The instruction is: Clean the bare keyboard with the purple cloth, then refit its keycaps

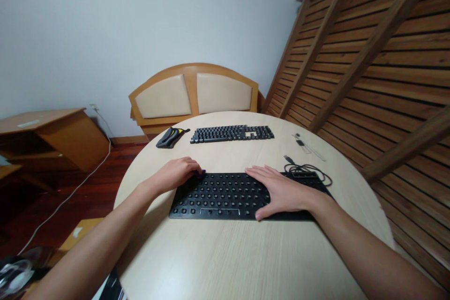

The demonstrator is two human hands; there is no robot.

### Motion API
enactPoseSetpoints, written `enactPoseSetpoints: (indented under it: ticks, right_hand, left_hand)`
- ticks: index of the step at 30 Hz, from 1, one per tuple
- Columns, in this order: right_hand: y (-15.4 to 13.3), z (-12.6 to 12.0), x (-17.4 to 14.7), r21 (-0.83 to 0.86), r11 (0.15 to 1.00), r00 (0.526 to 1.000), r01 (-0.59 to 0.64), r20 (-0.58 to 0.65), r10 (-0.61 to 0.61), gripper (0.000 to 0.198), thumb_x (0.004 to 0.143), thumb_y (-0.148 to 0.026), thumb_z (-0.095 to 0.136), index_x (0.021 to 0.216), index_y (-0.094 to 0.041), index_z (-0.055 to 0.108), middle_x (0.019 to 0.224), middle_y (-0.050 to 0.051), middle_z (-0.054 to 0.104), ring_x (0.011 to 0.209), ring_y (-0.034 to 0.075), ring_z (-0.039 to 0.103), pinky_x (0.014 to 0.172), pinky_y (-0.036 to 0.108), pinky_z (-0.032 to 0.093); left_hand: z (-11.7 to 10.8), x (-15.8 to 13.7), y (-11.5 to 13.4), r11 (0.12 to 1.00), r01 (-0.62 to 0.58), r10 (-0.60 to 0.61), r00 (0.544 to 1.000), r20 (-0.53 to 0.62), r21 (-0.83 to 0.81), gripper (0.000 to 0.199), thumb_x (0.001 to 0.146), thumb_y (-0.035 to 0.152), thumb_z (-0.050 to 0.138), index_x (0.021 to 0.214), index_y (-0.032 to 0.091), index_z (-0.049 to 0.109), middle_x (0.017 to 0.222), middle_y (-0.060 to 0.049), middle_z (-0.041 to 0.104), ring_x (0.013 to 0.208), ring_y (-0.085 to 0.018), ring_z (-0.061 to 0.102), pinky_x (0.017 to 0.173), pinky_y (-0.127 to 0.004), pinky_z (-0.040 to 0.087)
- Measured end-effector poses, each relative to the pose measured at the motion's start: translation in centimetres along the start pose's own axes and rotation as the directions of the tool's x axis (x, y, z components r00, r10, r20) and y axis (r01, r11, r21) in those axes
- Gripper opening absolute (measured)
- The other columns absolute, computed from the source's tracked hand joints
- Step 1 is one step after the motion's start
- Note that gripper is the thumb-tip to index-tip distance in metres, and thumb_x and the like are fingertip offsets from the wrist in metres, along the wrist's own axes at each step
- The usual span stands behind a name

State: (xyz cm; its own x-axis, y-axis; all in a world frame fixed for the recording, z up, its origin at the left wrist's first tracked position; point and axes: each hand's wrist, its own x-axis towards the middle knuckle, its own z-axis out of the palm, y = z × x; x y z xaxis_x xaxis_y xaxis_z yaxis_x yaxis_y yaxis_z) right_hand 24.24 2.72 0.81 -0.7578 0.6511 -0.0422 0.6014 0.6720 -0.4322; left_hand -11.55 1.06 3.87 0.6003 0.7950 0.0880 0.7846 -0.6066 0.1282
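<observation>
A black keyboard base [220,197], stripped of its keycaps, lies flat on the round wooden table [225,253]. My right hand [277,189] spreads over its right half, thumb near the front edge and fingers reaching the back edge. At the back left corner, my left hand [183,171] has its fingers closed on a small purple thing [200,173], mostly hidden, whose kind I cannot make out. The keyboard's black USB cable [305,168] is coiled behind the right end.
Black keycaps [225,134] are laid out in rows farther back. A black and yellow pouch-like item [171,137] lies to their left. Small tools [303,146] rest at the right. Beyond stand a padded headboard [197,91] and a slatted wooden frame [369,56].
</observation>
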Motion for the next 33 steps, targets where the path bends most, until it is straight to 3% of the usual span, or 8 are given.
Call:
enactPoseSetpoints:
  ticks: [6, 12, 15, 19, 23, 28, 30, 33]
  right_hand:
    - [-0.1, -0.2, 0.1, 0.015, 1.000, 1.000, 0.015, -0.003, -0.015, 0.121, 0.060, -0.073, 0.076, 0.155, -0.016, 0.029, 0.161, 0.014, 0.027, 0.148, 0.037, 0.022, 0.124, 0.053, 0.009]
    - [-0.5, -0.7, 0.1, 0.143, 0.989, 0.984, -0.030, -0.169, 0.055, 0.078, 0.085, -0.062, 0.060, 0.148, -0.019, 0.044, 0.150, 0.013, 0.047, 0.144, 0.034, 0.034, 0.121, 0.056, 0.019]
    - [-1.3, -0.6, 0.5, 0.299, 0.954, 0.952, 0.033, -0.301, 0.061, 0.064, 0.090, -0.052, 0.060, 0.145, -0.022, 0.046, 0.139, 0.012, 0.059, 0.134, 0.031, 0.049, 0.116, 0.056, 0.030]
    - [-2.7, 0.3, 1.3, 0.465, 0.872, 0.922, 0.152, -0.386, 0.045, 0.051, 0.089, -0.042, 0.065, 0.134, -0.021, 0.055, 0.129, 0.010, 0.066, 0.120, 0.026, 0.060, 0.108, 0.047, 0.042]
    - [-3.7, 1.3, 2.1, 0.575, 0.803, 0.891, 0.157, -0.433, 0.135, 0.025, 0.091, -0.038, 0.061, 0.106, -0.018, 0.066, 0.103, 0.006, 0.073, 0.096, 0.022, 0.067, 0.091, 0.039, 0.052]
    - [-3.8, 1.4, 2.5, 0.718, 0.674, 0.887, 0.172, -0.411, 0.212, 0.025, 0.087, -0.041, 0.066, 0.095, -0.018, 0.062, 0.096, 0.006, 0.073, 0.087, 0.020, 0.069, 0.082, 0.034, 0.054]
    - [-3.8, 1.4, 2.5, 0.754, 0.633, 0.892, 0.176, -0.393, 0.221, 0.028, 0.086, -0.043, 0.067, 0.097, -0.018, 0.060, 0.098, 0.006, 0.073, 0.089, 0.020, 0.070, 0.082, 0.034, 0.055]
    - [-3.7, 1.3, 2.3, 0.779, 0.603, 0.905, 0.171, -0.366, 0.216, 0.031, 0.084, -0.044, 0.068, 0.101, -0.019, 0.059, 0.098, 0.006, 0.073, 0.091, 0.020, 0.070, 0.084, 0.035, 0.056]
  left_hand:
    - [-2.1, 0.2, -0.5, 0.991, 0.069, -0.074, 0.997, 0.036, 0.115, 0.030, 0.082, 0.006, 0.050, 0.094, 0.022, 0.072, 0.090, -0.006, 0.072, 0.082, -0.021, 0.065, 0.071, -0.031, 0.048]
    - [-2.5, 3.0, 4.5, 0.961, -0.082, 0.038, 0.985, -0.169, -0.262, 0.025, 0.088, 0.013, 0.050, 0.102, 0.018, 0.069, 0.099, -0.006, 0.071, 0.088, -0.018, 0.064, 0.079, -0.031, 0.050]
    - [-1.2, 4.6, 6.8, 0.831, -0.093, -0.060, 0.965, -0.254, -0.548, 0.021, 0.089, 0.016, 0.049, 0.101, 0.017, 0.068, 0.098, -0.005, 0.070, 0.088, -0.017, 0.064, 0.069, -0.026, 0.051]
    - [1.9, 6.2, 8.3, 0.533, -0.141, -0.207, 0.934, -0.291, -0.834, 0.017, 0.089, 0.026, 0.059, 0.101, 0.016, 0.065, 0.098, -0.007, 0.069, 0.089, -0.018, 0.064, 0.069, -0.026, 0.052]
    - [3.7, 6.3, 8.7, 0.389, -0.163, -0.272, 0.920, -0.282, -0.907, 0.023, 0.087, 0.031, 0.066, 0.104, 0.016, 0.063, 0.101, -0.007, 0.068, 0.092, -0.018, 0.064, 0.080, -0.030, 0.052]
    - [4.6, 5.4, 9.2, 0.176, -0.093, -0.287, 0.947, -0.141, -0.980, 0.053, 0.075, 0.031, 0.082, 0.117, 0.018, 0.053, 0.104, -0.007, 0.068, 0.092, -0.019, 0.066, 0.085, -0.035, 0.052]
    - [4.9, 5.3, 9.3, 0.127, -0.069, -0.287, 0.952, -0.103, -0.990, 0.054, 0.074, 0.032, 0.083, 0.115, 0.018, 0.052, 0.097, -0.006, 0.069, 0.085, -0.018, 0.067, 0.082, -0.034, 0.053]
    - [5.2, 5.3, 9.3, 0.168, -0.067, -0.317, 0.941, -0.119, -0.984, 0.045, 0.075, 0.033, 0.081, 0.109, 0.017, 0.056, 0.092, -0.005, 0.068, 0.081, -0.016, 0.065, 0.078, -0.031, 0.052]
